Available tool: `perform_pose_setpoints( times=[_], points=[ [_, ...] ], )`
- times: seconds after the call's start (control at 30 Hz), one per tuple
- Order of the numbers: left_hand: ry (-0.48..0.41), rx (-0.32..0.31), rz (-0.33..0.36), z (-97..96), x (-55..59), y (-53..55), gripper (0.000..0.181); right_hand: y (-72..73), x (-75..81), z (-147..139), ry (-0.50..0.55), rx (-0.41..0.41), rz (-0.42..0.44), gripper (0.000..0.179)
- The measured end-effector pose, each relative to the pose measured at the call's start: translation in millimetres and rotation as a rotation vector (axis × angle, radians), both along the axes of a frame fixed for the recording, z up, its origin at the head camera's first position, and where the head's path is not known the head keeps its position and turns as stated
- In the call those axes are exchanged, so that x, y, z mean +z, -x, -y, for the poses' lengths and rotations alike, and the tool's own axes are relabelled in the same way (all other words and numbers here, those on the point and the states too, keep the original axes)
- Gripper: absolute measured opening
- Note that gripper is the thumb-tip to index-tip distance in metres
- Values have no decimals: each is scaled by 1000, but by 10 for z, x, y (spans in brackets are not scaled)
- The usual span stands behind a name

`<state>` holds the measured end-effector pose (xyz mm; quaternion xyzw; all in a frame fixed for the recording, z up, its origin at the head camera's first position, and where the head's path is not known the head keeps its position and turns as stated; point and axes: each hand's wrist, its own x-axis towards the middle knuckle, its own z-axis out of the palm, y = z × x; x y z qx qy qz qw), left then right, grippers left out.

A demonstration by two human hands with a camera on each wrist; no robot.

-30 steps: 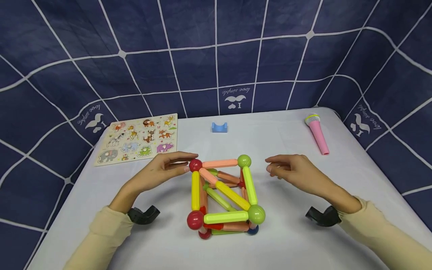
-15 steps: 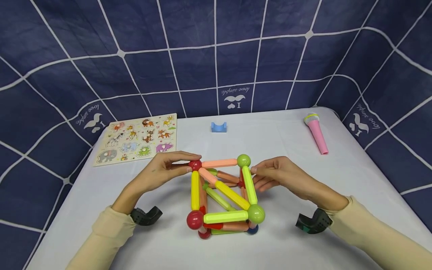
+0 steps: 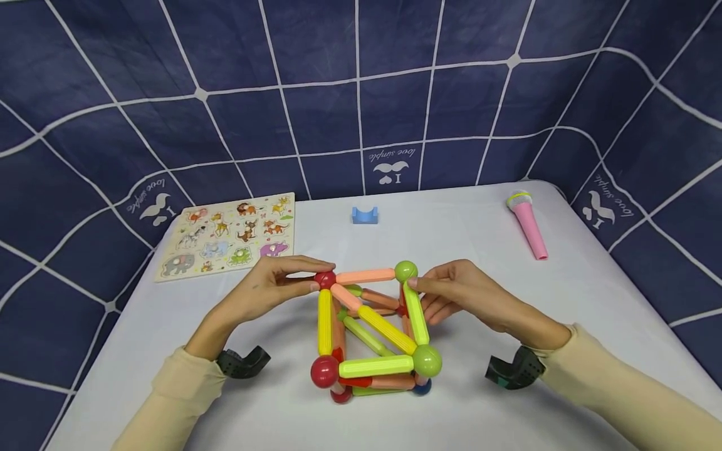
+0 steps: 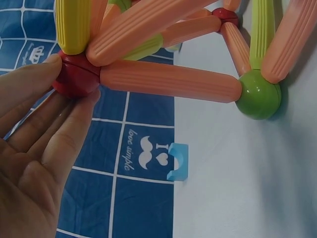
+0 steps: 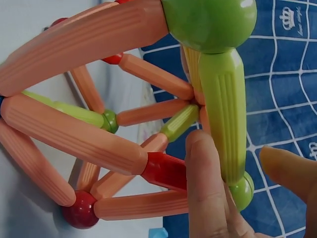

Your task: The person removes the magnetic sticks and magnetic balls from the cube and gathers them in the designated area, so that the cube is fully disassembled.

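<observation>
One rod frame (image 3: 387,329) stands between left hand (image 3: 265,288) and right hand (image 3: 472,294).

Left fingers (image 3: 307,264) pinch red ball (image 3: 325,280); right fingers (image 3: 437,286) near green ball (image 3: 406,270).

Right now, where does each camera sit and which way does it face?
Head: head-worn, facing forward and down at the stick frame; left hand, right hand and both sleeves show.
Left wrist: worn there, facing a pinched red ball; only that hand shows.
Right wrist: worn there, facing a green stick; only part of that hand shows.
Head and left wrist views share the blue block.
</observation>
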<state>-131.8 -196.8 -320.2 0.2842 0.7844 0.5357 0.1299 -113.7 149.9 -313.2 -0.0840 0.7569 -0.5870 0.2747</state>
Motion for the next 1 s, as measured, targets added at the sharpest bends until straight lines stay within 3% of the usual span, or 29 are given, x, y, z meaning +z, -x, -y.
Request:
perform_pose_setpoints(
  times=[0.57, 1.0],
  points=[
    [6, -5, -7, 19, 15, 21, 36, 51, 18, 60, -65, 6, -32, 39],
    [3, -9, -4, 13, 5, 31, 35, 70, -38, 59, 6, 34, -14, 31]
  ],
)
